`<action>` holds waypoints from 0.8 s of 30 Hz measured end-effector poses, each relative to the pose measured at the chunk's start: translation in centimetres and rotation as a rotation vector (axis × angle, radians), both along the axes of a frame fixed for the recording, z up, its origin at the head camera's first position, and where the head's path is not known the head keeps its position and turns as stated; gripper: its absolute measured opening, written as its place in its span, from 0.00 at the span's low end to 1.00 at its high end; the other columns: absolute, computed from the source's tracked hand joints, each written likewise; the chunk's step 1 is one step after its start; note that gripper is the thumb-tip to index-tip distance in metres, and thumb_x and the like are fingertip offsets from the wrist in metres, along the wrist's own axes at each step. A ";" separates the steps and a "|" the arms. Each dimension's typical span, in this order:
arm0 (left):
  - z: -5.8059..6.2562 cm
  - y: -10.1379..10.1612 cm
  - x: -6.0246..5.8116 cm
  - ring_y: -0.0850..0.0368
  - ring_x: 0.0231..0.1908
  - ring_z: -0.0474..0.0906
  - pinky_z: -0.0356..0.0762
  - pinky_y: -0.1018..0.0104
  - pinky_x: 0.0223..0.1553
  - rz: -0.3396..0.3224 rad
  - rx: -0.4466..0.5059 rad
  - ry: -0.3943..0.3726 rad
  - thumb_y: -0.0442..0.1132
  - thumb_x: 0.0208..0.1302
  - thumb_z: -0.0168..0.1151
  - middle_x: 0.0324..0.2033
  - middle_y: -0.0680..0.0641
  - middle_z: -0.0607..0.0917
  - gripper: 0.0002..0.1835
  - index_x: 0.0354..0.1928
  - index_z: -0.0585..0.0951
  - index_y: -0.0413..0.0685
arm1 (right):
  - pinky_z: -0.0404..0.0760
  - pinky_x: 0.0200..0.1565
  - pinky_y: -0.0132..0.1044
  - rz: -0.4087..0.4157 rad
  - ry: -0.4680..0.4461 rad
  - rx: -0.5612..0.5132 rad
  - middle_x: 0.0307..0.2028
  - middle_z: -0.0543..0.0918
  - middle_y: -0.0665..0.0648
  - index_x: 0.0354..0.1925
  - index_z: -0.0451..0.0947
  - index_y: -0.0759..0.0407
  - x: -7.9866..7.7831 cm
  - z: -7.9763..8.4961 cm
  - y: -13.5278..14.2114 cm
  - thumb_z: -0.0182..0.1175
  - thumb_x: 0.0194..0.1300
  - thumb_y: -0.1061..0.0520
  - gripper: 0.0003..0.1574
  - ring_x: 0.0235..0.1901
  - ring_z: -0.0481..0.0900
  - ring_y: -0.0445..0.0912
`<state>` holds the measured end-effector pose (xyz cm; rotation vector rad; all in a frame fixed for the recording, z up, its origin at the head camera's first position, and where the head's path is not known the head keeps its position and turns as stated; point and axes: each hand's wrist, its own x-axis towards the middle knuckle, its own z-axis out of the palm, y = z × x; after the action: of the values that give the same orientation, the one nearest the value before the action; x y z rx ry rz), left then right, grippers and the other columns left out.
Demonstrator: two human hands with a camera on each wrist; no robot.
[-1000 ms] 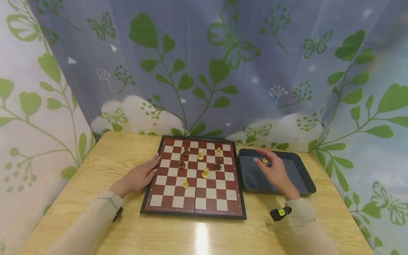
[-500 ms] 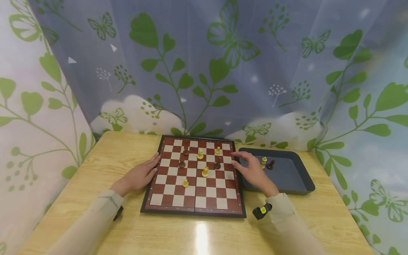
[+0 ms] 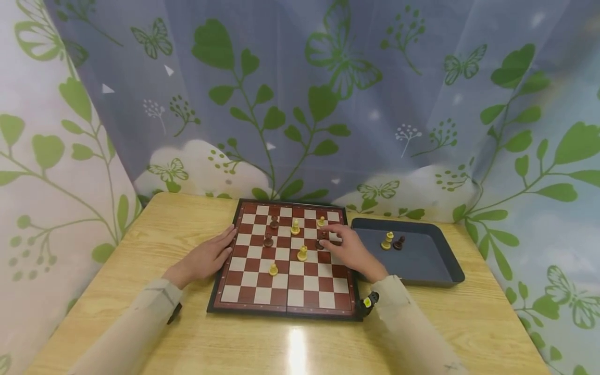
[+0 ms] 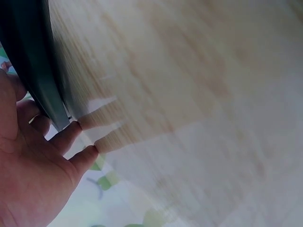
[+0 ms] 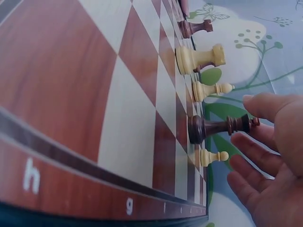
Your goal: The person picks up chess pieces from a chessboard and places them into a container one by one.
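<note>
A brown-and-white chessboard [image 3: 309,299] lies on the table with several dark and cream chess pieces on it. My left hand [image 3: 201,260] rests against the board's left edge, fingers extended. Over the board's right half, my right hand [image 3: 351,252] has its thumb and fingers spread about the top of a dark king [image 5: 218,126]; the right wrist view shows no clear grip. Close by stand a cream pawn [image 5: 214,157], a cream bishop [image 5: 213,90], and a cream rook [image 5: 201,57]. A dark rook [image 5: 196,28] is farther left.
A dark grey tray [image 3: 436,260] sits right of the board, holding an upright cream king [image 3: 387,240] and a tilted dark pawn [image 3: 399,243]. Another cream pawn [image 3: 273,269] stands nearer the board's front. A patterned cloth [image 3: 281,104] hangs behind the wooden table [image 3: 253,344].
My right hand has moved left, from over the tray to the dark king on the board. The cream king and dark pawn in the tray are now uncovered. My left hand stays put.
</note>
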<state>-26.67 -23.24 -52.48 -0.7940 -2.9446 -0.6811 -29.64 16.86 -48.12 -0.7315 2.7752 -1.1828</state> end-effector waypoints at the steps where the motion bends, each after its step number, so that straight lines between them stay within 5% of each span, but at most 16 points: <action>1: 0.0 0.0 0.0 0.32 0.73 0.60 0.64 0.39 0.70 0.001 0.001 0.001 0.40 0.82 0.43 0.77 0.32 0.55 0.30 0.77 0.56 0.31 | 0.76 0.62 0.60 0.000 0.001 -0.002 0.64 0.77 0.65 0.64 0.77 0.64 0.0 -0.1 -0.1 0.63 0.73 0.56 0.26 0.65 0.74 0.61; 17: 0.0 -0.1 0.1 0.33 0.73 0.59 0.63 0.39 0.71 0.001 0.005 -0.011 0.40 0.82 0.43 0.78 0.33 0.55 0.30 0.78 0.56 0.32 | 0.78 0.58 0.60 -0.077 0.166 -0.020 0.54 0.84 0.65 0.50 0.86 0.66 -0.4 -0.6 -0.6 0.67 0.69 0.59 0.15 0.57 0.79 0.61; 24: 0.1 -0.2 0.1 0.32 0.73 0.60 0.63 0.39 0.71 -0.008 0.013 0.003 0.39 0.82 0.44 0.77 0.31 0.56 0.29 0.77 0.57 0.31 | 0.76 0.54 0.61 -0.161 0.222 -0.182 0.51 0.85 0.62 0.51 0.86 0.63 0.5 0.9 0.9 0.69 0.68 0.56 0.17 0.52 0.79 0.60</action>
<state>-26.60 -23.40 -52.37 -0.8056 -2.9328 -0.6978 -29.11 17.73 -47.27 -0.7022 2.9841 -1.4853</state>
